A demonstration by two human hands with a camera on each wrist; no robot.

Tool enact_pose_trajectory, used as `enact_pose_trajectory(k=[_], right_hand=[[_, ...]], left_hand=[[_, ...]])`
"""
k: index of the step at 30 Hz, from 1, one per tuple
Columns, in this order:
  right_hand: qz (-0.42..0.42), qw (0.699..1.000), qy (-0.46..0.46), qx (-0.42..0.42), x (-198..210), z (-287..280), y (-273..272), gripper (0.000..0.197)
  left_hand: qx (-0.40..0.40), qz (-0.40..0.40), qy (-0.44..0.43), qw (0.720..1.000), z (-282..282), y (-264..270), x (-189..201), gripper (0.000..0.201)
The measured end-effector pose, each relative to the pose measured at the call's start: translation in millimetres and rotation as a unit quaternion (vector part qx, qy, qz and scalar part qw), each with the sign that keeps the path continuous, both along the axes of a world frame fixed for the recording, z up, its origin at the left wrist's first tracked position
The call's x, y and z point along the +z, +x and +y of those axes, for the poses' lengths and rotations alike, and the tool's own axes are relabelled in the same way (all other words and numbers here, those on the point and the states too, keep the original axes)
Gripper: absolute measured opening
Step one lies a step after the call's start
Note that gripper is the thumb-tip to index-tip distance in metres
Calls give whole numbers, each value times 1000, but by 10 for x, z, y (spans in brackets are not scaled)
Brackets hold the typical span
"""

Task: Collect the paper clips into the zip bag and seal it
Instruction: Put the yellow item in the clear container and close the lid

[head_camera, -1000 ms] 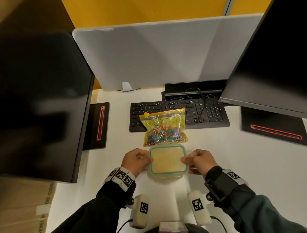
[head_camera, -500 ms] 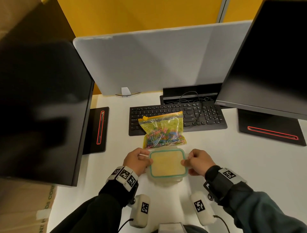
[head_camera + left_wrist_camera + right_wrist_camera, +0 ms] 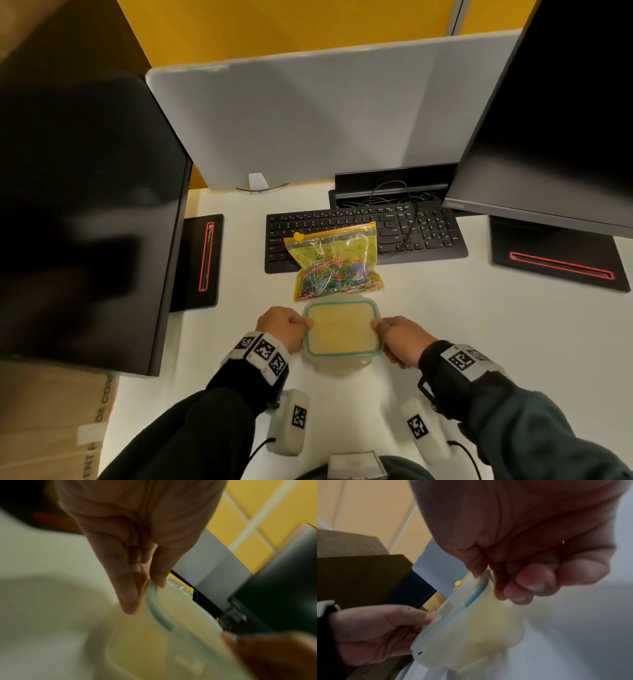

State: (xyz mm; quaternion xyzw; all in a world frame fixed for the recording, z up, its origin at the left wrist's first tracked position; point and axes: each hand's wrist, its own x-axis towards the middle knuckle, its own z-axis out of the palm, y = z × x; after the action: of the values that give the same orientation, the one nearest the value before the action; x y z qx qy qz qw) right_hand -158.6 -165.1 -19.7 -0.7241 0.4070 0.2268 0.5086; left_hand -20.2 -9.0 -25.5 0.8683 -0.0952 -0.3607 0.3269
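My left sleeve (image 3: 191, 431) is black, and my right sleeve (image 3: 548, 435) is a dark blue-grey with a black cuff (image 3: 433, 363) at its end. Round my left wrist sits a white band (image 3: 262, 353) printed with black-and-white square tags, and a like white band (image 3: 467, 359) with the same kind of tags sits on my right wrist. Under each wrist hangs a rounded white pod, the left pod (image 3: 289, 423) and the right pod (image 3: 424, 430), each bearing one square tag. A thin black cable (image 3: 262, 447) trails from the left pod, and another black cable (image 3: 469, 455) from the right one.
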Motion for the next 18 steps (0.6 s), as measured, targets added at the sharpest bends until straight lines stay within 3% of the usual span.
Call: enact_pose_trajectory(k=[3, 5, 7, 9, 11, 12, 13, 15, 18], right_hand=[[-7, 1000, 27, -6, -1, -42, -10, 41], [-4, 998, -54, 33, 24, -51, 15, 40], [-4, 981, -181, 69, 45, -39, 43, 37], [-11, 970, -233, 65, 52, -10, 61, 33], [-4, 971, -228, 68, 39, 21, 66, 31], [-1, 971, -228, 70, 36, 30, 67, 31], [1, 969, -236, 75, 47, 38, 60, 29], [-19, 951, -294, 95, 101, 77, 25, 23], [-154, 912, -360, 126, 160, 222, -59, 19]], left_hand=[[48, 76, -71, 993, 43, 12, -34, 31], [-19, -15, -20, 1000, 22, -14, 35, 14], [-142, -139, 56, 979, -81, -116, 120, 56], [-304, -202, 101, 926, -233, -261, 170, 103], [-423, -236, 149, 862, -353, -360, 127, 119], [-438, -246, 165, 849, -392, -373, 82, 120], [-434, -249, 174, 848, -424, -374, 65, 118], [-388, -238, 180, 872, -459, -397, 22, 114], [-319, -228, 187, 901, -546, -507, 34, 102]])
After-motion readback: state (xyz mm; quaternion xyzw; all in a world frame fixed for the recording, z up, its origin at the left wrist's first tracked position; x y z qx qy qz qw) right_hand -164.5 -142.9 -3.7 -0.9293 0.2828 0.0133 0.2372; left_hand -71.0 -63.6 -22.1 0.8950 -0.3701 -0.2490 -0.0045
